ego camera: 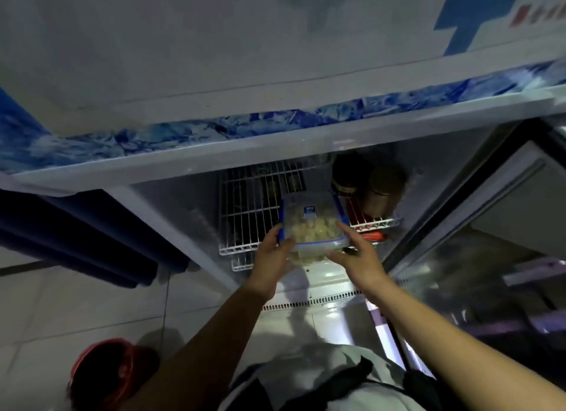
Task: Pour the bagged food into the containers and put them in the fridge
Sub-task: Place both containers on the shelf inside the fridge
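Both hands are on a clear plastic container (312, 227) with a blue-trimmed lid and blue clip latches, rectangular with rounded corners, packed with pale yellowish lumpy food. It's at the front edge of the white wire shelf (248, 214) inside the open fridge (275, 141), near end hanging past the shelf edge; can't tell if the far end is resting on the wires. The left hand (271, 254) has its grip curled around the near-left corner, thumb up the side. The right hand (356, 257) holds the near-right corner, fingers wrapped underneath and along the side. Behind and right of the container sit two brownish round jars (367, 181), dim and blurry. The fridge has a blue icy-pattern strip across its smooth white front, and its glass door (490, 227) stands swung open to the right.
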A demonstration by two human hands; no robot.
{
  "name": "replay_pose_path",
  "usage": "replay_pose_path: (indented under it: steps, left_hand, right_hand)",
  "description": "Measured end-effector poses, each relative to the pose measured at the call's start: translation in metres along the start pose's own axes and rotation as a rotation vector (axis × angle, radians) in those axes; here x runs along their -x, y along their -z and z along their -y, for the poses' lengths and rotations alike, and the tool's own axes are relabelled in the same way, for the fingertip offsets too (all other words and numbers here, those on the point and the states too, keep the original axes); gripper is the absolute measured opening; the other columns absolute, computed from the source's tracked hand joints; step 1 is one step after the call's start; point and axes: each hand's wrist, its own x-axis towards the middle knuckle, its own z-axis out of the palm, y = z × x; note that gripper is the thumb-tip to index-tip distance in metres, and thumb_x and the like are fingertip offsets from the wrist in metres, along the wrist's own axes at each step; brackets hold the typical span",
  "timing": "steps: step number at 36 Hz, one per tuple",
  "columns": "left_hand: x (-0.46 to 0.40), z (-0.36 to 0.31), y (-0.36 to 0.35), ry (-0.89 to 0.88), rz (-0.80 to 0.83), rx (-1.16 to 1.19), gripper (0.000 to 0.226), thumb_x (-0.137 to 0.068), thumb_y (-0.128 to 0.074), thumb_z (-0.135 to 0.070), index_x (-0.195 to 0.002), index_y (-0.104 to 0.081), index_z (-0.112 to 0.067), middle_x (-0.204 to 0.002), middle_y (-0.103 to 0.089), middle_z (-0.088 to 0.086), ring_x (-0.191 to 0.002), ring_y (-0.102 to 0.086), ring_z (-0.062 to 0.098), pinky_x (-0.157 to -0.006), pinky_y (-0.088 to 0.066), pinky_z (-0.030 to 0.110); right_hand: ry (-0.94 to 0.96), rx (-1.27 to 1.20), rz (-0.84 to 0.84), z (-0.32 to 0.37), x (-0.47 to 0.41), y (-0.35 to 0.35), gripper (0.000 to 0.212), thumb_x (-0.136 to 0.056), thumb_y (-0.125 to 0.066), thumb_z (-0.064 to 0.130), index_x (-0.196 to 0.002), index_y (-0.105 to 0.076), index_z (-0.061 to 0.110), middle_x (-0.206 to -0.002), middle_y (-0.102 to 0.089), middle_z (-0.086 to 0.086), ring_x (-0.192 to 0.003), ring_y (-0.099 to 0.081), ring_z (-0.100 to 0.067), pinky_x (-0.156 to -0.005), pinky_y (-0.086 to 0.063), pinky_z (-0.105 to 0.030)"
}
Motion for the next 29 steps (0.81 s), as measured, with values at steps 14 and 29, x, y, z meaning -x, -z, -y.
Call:
replay_pose_path:
  steps: [14,29]
  left_hand:
    - [-0.037,-0.002,-0.041,-0.173,-0.172,-0.219,0.041,-0.095,-0.066,-0.014,-0.135,-0.057,-0.017,-0.132,-0.062,0.008,-0.115,-0.062,0.024,-0.098,-0.052,0.037]
    - [-0.018,0.034,-0.045,-0.374,-0.152,-1.050,0.089,-0.087,-0.065,-0.015,-0.159,-0.016,-0.032,-0.167,-0.003,0.007,-0.131,-0.049,0.036,-0.091,-0.055,0.042]
  right_hand:
    - [0.036,0.478,0.014,0.007,-0.058,0.014,0.050,-0.086,-0.072,0.007,-0.134,-0.057,0.014,-0.128,-0.054,-0.013,-0.115,-0.057,-0.032,-0.099,-0.046,-0.033]
    - [0.355,1.140,0.175,0.005,-0.054,0.021,0.068,-0.090,-0.061,0.027,-0.151,-0.034,0.014,-0.154,-0.036,-0.009,-0.138,-0.033,-0.030,-0.114,-0.027,-0.035]
